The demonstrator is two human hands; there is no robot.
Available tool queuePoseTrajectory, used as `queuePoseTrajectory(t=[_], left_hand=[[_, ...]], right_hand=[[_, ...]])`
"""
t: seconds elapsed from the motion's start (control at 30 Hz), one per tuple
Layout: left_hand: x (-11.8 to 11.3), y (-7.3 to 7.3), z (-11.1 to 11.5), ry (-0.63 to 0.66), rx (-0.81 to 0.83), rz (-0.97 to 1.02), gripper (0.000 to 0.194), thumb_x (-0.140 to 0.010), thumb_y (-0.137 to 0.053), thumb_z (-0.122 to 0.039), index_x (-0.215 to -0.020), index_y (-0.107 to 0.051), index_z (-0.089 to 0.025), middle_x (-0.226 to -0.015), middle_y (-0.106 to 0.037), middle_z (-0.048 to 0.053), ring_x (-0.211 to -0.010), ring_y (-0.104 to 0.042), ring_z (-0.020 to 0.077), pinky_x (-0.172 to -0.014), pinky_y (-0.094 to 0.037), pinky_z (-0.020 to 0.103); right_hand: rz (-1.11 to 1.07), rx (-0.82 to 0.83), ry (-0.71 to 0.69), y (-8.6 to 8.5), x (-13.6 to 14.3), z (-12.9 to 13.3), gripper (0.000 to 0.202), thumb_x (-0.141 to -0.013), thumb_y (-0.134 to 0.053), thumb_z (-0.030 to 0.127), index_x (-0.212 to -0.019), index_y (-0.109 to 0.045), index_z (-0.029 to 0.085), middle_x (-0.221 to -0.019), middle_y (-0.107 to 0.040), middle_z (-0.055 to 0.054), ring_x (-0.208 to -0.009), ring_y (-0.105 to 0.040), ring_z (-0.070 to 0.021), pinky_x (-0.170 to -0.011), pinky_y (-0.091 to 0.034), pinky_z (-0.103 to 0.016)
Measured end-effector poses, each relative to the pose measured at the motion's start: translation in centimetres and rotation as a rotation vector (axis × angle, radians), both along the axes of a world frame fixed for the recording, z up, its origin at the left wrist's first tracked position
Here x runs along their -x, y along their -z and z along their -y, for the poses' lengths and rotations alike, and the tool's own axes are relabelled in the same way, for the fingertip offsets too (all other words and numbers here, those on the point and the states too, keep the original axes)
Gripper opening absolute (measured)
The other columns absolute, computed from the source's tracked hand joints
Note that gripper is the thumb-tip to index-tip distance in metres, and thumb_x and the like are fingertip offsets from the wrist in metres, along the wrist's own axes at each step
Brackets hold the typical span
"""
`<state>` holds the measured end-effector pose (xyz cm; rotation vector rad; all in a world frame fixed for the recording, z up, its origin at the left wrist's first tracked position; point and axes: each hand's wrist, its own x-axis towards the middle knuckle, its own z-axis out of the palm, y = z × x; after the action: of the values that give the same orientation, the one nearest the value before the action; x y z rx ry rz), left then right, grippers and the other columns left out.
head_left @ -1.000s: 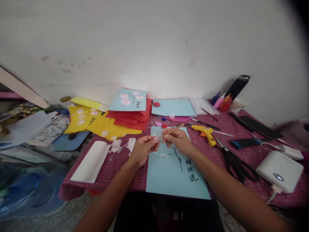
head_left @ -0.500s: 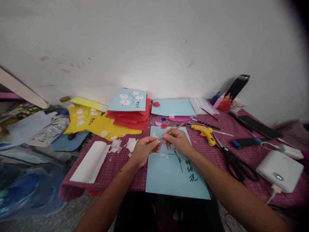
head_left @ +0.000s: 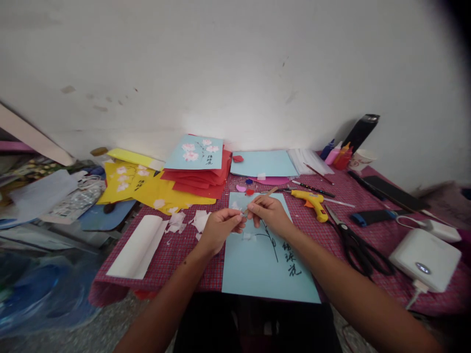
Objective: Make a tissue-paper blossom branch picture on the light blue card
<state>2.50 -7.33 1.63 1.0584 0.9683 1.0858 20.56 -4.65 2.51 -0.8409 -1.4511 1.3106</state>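
Observation:
Above a light blue sheet (head_left: 253, 274) with a painted dark branch (head_left: 271, 240) and black brush-written characters, my two hands meet fingertip to fingertip. My right hand (head_left: 270, 213) is closed around a thin wooden stick (head_left: 270, 191), its upper end poking out past the fingers. My left hand (head_left: 222, 224) is pinched at the stick's lower end, over a pale scrap too small to make out clearly. A few small white paper bits (head_left: 249, 236) lie on the blue sheet below. Torn white paper pieces (head_left: 200, 220) rest left of my left hand.
A folded white paper (head_left: 138, 247) lies left. Behind stand red sheets (head_left: 198, 179) topped by a finished flower picture (head_left: 195, 153), and small paint dishes (head_left: 249, 192). To the right are a yellow glue gun (head_left: 311, 202), black scissors (head_left: 355, 245) and a white power bank (head_left: 427, 260).
Hardly anything differs. Both hands stay together at the same spot with the stick, and the view has shifted very slightly.

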Motion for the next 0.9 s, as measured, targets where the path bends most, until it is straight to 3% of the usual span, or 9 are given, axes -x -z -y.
queuePoseTrajectory(t=[0.17, 0.3, 0.53, 0.73, 0.9], left_hand=[[-0.1, 0.1, 0.1, -0.015, -0.121, -0.138, 0.025, -0.076, -0.072, -0.033, -0.090, -0.069, -0.013, -0.080, -0.072, 0.007, -0.070, -0.065, 0.0150, -0.063, -0.053, 0.027], [-0.1, 0.0, 0.1, -0.027, -0.108, -0.137, 0.025, -0.075, -0.072, -0.034, -0.089, -0.069, -0.013, -0.079, -0.072, 0.007, -0.068, -0.065, 0.0152, -0.061, -0.052, 0.027], [1.2, -0.8, -1.2, -0.115, -0.115, -0.149, 0.027, -0.075, -0.072, -0.035, -0.092, -0.069, -0.015, -0.085, -0.074, 0.008, -0.070, -0.066, 0.0164, -0.064, -0.052, 0.028], [2.0, -1.5, -3.0, -0.062, -0.389, -0.560, 0.020, -0.078, -0.066, -0.026, -0.095, -0.075, -0.023, -0.095, -0.074, 0.005, -0.090, -0.066, 0.0229, -0.085, -0.048, 0.034], [2.5, -1.4, -2.4, -0.040, -0.441, -0.601, 0.027, -0.080, -0.060, -0.021, -0.104, -0.074, -0.024, -0.105, -0.073, 0.005, -0.098, -0.065, 0.0241, -0.092, -0.044, 0.035]], right_hand=[[-0.014, 0.039, 0.012, 0.3, 0.3, 0.1, 0.029, -0.085, -0.064, 0.042, -0.074, -0.056, 0.017, -0.065, -0.065, 0.000, -0.039, -0.054, -0.0095, -0.040, -0.039, -0.022], [-0.041, 0.046, 0.007, 0.4, 0.2, 0.0, 0.028, -0.084, -0.065, 0.044, -0.079, -0.056, 0.018, -0.064, -0.066, 0.000, -0.041, -0.054, -0.0098, -0.041, -0.039, -0.023], [-0.141, 0.034, 0.207, 0.0, -1.0, -0.8, 0.031, -0.082, -0.066, 0.047, -0.078, -0.059, 0.018, -0.064, -0.065, 0.000, -0.041, -0.051, -0.0093, -0.040, -0.038, -0.023], [-0.126, 0.042, 0.242, 0.2, -1.2, -1.2, 0.031, -0.081, -0.067, 0.048, -0.076, -0.059, 0.019, -0.064, -0.064, 0.000, -0.041, -0.050, -0.0095, -0.040, -0.037, -0.024], [-0.148, 0.040, 0.279, 0.3, -1.4, -1.4, 0.029, -0.081, -0.068, 0.047, -0.077, -0.061, 0.019, -0.064, -0.063, 0.000, -0.042, -0.050, -0.0094, -0.040, -0.038, -0.024]])
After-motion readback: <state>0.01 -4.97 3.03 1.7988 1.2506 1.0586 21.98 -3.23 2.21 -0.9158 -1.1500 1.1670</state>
